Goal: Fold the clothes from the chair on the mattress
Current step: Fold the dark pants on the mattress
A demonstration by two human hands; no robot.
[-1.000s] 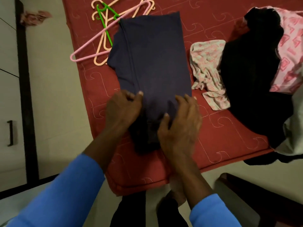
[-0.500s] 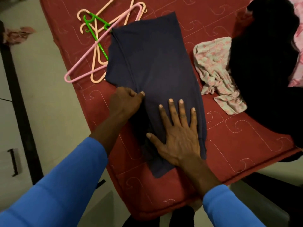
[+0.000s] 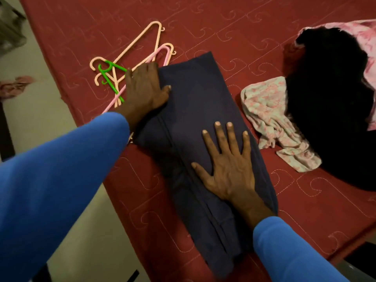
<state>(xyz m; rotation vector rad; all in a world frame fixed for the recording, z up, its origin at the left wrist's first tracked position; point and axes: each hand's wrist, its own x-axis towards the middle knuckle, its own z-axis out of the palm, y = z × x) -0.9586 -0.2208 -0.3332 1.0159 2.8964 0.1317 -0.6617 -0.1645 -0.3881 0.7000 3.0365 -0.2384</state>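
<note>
A navy garment, folded into a long strip, lies on the red quilted mattress and runs from the middle toward the near edge. My left hand sits at the strip's far left edge with its thumb on the fabric and its fingers curled around the fold. My right hand lies flat on the middle of the strip, fingers spread, pressing it down. Both sleeves are blue.
Several plastic hangers, peach, pink and one green, lie just left of my left hand. To the right are a crumpled pink-patterned cloth, a black garment pile and a pink garment. Pale floor borders the mattress at left.
My left hand has slid up the garment's left edge toward the hangers. My right hand has stayed flat on the cloth, and the view has moved closer.
</note>
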